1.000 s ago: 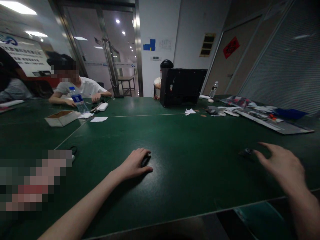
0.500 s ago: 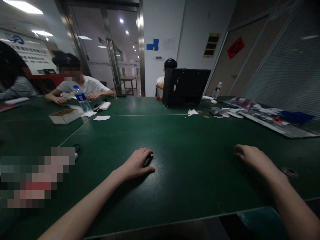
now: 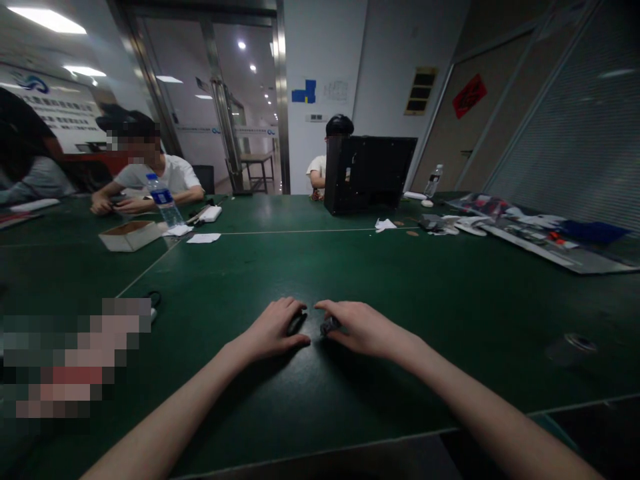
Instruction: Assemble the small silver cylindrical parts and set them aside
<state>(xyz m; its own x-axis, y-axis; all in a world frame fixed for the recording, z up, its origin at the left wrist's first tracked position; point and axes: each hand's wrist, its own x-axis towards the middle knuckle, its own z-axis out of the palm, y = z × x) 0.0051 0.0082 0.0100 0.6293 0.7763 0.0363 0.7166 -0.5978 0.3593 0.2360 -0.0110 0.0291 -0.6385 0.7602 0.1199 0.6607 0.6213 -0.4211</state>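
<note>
My left hand (image 3: 273,329) rests on the green table (image 3: 350,273) with its fingers curled round a small dark object (image 3: 295,325). My right hand (image 3: 357,327) lies just to the right of it, fingertips closed on a small dark cylindrical piece (image 3: 327,326). The two hands nearly touch at the middle of the table. A round metal part (image 3: 579,344) lies alone on the table far to the right.
A black box (image 3: 370,175) stands at the back centre with a seated person behind it. At the left sit other people, a water bottle (image 3: 163,200) and an open cardboard box (image 3: 131,235). Papers and parts (image 3: 525,230) cover the right. The table edge runs near me.
My right hand has swept from the far right to the middle, ending beside my left hand with a small dark piece in its fingers. My left hand stayed where it was.
</note>
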